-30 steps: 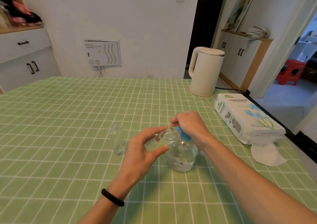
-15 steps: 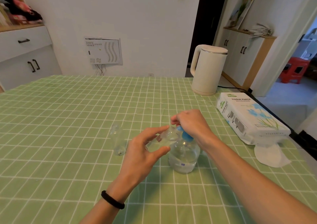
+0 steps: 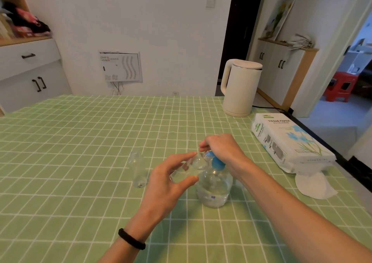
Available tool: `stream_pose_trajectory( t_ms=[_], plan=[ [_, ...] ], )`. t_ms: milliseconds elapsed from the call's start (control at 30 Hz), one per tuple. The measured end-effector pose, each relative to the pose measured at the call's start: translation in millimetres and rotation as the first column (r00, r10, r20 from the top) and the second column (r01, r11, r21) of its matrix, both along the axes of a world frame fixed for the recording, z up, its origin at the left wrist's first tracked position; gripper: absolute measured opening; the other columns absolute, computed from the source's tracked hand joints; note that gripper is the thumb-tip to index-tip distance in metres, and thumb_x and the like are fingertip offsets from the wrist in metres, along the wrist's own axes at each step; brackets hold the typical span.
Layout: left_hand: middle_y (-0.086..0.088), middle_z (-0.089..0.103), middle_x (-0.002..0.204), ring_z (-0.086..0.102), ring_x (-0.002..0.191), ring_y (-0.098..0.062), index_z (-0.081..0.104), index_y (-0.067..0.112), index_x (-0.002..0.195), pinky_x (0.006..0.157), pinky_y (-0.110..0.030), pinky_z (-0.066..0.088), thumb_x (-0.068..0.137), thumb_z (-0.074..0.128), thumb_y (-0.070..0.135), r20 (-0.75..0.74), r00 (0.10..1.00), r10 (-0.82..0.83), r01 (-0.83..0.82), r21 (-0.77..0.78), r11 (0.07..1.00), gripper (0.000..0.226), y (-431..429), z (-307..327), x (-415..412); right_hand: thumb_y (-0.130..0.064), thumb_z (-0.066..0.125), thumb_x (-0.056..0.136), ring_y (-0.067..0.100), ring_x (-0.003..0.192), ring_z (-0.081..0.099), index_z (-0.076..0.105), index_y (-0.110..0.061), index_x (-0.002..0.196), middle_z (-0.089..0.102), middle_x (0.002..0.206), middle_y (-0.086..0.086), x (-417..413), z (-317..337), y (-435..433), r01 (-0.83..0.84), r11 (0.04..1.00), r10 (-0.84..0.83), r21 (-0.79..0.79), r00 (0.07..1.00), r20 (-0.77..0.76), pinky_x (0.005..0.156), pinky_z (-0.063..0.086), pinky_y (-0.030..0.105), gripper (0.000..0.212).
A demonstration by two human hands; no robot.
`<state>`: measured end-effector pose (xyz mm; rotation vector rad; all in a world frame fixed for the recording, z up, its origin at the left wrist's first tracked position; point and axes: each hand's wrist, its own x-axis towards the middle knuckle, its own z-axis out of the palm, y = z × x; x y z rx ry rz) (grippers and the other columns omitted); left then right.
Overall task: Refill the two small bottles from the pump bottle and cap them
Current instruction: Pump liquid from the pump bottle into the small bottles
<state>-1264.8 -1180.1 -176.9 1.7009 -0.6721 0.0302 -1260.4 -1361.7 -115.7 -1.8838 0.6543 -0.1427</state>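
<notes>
as the pump bottle [image 3: 214, 190] gets worked: looks like refill number one to me. It sits near-middle on the green checked tablecloth [image 3: 80, 142], right of centre.
left hand [image 3: 167, 182]: thumb and fingers pinch the small bottle [image 3: 190, 166] round its body. It's tilted and off the cloth, mouth up against the blue pump head [image 3: 217, 163].
right hand [image 3: 221, 150]: fingers curled over the pump head. Can't tell how the tips sit at the nozzle.
second small bottle [image 3: 138, 171]: upright, just left of the hands, no cap that I can see.
handling: the small bottle is clear thin plastic, so I'd guess light, squashy and slick if dripped on. Grab it mid-body and go gentle. The pump bottle looks part full and heavier, so press straight down.
</notes>
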Motion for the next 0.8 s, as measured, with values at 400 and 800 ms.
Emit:
stream_pose_trajectory(
  t_ms=[400, 800],
  plan=[
    [0.010, 0.076, 0.122, 0.070, 0.118, -0.014, 0.071, 0.030, 0.132, 0.107, -0.031, 0.053, 0.083, 0.087, 0.009, 0.004, 1.000, 0.001, -0.001, 0.009, 1.000, 0.056, -1, -7, 4, -0.010, 0.065, 0.097, 0.021, 0.101, 0.079, 0.082, -0.015, 0.082, 0.084, 0.093, 0.000, 3, -6, -1, -0.008, 1.000, 0.008, -0.028, 1.000, 0.018, 0.099, 0.060, 0.039, 0.024],
    [0.010, 0.076, 0.122, 0.070, 0.118, -0.011, 0.071, 0.029, 0.132, 0.108, -0.024, 0.051, 0.083, 0.087, 0.008, 0.006, 1.000, 0.006, -0.007, 0.023, 1.000, 0.056, 0, -4, 1, -0.014, 0.064, 0.097, 0.027, 0.106, 0.078, 0.083, -0.012, 0.086, 0.084, 0.099, 0.005, 0, -6, 1, 0.011, 0.999, -0.011, -0.043, 1.000, 0.002, 0.104, 0.059, 0.047, 0.022]
  ],
)
